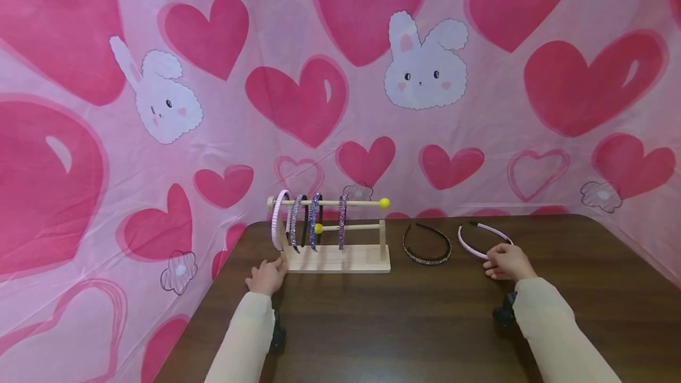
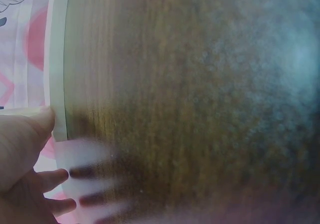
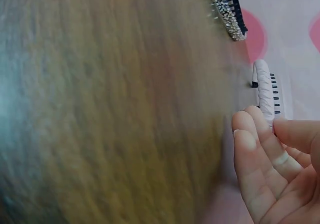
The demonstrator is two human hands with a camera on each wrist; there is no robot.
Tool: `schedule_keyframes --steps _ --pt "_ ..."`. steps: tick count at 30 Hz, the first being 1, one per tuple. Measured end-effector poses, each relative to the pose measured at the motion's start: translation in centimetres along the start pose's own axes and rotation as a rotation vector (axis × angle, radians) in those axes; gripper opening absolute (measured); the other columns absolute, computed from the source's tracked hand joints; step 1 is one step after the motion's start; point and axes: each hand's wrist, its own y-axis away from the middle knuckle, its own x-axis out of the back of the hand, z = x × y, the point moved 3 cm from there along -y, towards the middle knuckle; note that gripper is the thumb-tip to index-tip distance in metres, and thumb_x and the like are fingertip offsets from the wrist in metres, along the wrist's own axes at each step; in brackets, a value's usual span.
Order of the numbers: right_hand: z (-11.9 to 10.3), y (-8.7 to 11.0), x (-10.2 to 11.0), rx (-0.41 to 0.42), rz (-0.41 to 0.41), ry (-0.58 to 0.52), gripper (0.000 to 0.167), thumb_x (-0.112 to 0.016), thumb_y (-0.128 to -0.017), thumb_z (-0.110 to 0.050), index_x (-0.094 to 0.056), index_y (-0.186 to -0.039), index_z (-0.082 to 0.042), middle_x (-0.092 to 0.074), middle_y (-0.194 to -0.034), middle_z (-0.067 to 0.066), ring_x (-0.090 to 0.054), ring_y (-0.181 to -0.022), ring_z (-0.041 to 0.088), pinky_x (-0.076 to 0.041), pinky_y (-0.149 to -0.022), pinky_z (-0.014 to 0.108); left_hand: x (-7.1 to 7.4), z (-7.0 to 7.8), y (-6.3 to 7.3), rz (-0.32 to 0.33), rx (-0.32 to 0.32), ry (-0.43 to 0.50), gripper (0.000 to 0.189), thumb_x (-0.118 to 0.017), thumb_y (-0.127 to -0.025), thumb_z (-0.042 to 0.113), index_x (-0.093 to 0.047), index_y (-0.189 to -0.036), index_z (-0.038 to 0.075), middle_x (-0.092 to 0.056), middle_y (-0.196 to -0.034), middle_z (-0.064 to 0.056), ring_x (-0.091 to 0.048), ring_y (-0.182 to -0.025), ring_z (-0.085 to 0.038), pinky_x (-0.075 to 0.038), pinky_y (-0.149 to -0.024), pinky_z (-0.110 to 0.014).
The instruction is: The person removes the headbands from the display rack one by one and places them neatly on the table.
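Presumably steadying the wooden headband stand (image 1: 330, 261), the left hand (image 1: 267, 277) touches it uncurled; the right hand (image 1: 509, 262) pinches a pale-pink headband (image 3: 264, 91).

The right fingers (image 3: 252, 166) pinch a pale toothed headband (image 3: 264, 89), a glittery headband (image 3: 226, 13) near it.

Backdrop: pink cloth (image 1: 367, 114), filling the far side and the left, wrinkled in places, lit unevenly.
Hearts: solid deep-pink hearts (image 1: 372, 10), many sizes, several tilted; some with white highlight marks.
Outline hearts: drawn in pink line (image 1: 511, 175), scattered low.
Rabbits: two white faces, left rabbit (image 1: 169, 108) tilted, right rabbit (image 1: 425, 80) nearly upright; each with one ear folded.
Flowers: small sketched flowers (image 1: 601, 196), pale centres.
Table: dark brown wood grain (image 1: 383, 324), far right corner rounded.
Light: soft; bluish glare (image 2: 300, 58) on the tabletop.
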Motion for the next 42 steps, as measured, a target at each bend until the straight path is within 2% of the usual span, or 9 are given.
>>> schedule_keyframes --steps 6,15,20,29,34,42 --pt "0.5 -0.1 -0.4 0.003 0.001 -0.026 0.016 -0.042 -0.093 0.001 -0.043 -0.096 0.017 -0.062 -0.066 0.007 -0.061 -0.054 0.016 -0.052 -0.051 0.029 0.1 0.0 0.0 -0.002 -0.007 -0.009 0.045 -0.048 -0.095 0.03 -0.047 -0.135 0.009 -0.034 -0.135 -0.033 -0.029 -0.119 -0.053 -0.023 -0.089 -0.067" --pt "0.2 -0.1 -1.0 0.0 0.006 -0.016 0.023 -0.044 -0.093 0.001 -0.041 -0.101 0.022 -0.061 -0.065 0.006 -0.06 -0.053 0.015 -0.051 -0.05 0.027 0.1 0.0 0.1 -0.018 0.006 -0.007 0.046 -0.048 -0.095 0.03 -0.045 -0.136 0.009 -0.033 -0.136 -0.033 -0.029 -0.119 -0.053 -0.022 -0.09 -0.067" --pt "0.4 -0.2 -0.9 -0.004 -0.018 -0.034 0.028 -0.044 -0.094 0.0 -0.039 -0.107 0.024 -0.061 -0.066 0.005 -0.06 -0.054 0.014 -0.051 -0.051 0.027 0.1 0.1 0.1 -0.014 0.003 -0.01 0.046 -0.047 -0.095 0.03 -0.045 -0.136 0.009 -0.033 -0.136 -0.032 -0.029 -0.119 -0.053 -0.022 -0.09 -0.067" --pt "0.9 -0.6 -0.7 0.036 -0.071 -0.08 0.037 -0.045 -0.095 -0.004 -0.033 -0.117 0.023 -0.063 -0.072 0.006 -0.062 -0.058 0.015 -0.052 -0.055 0.028 0.3 0.2 0.3 -0.005 0.007 -0.012 0.045 -0.047 -0.095 0.03 -0.047 -0.135 0.01 -0.034 -0.136 -0.032 -0.03 -0.119 -0.052 -0.024 -0.089 -0.066" --pt "0.1 -0.7 -0.6 0.079 -0.07 -0.086 0.039 -0.047 -0.095 -0.005 -0.033 -0.119 0.023 -0.065 -0.075 0.007 -0.063 -0.059 0.015 -0.053 -0.056 0.028 0.3 0.2 0.4 -0.003 0.002 -0.009 0.045 -0.047 -0.095 0.031 -0.046 -0.135 0.01 -0.034 -0.136 -0.032 -0.03 -0.119 -0.052 -0.023 -0.089 -0.067" --pt "-2.8 -1.1 -0.2 0.164 -0.05 -0.038 0.044 -0.049 -0.095 -0.009 -0.035 -0.122 0.022 -0.066 -0.082 0.009 -0.064 -0.064 0.015 -0.054 -0.06 0.031 0.4 0.3 0.4 0.006 -0.004 -0.004 0.045 -0.048 -0.095 0.03 -0.046 -0.135 0.009 -0.035 -0.135 -0.033 -0.031 -0.118 -0.052 -0.024 -0.089 -0.066"
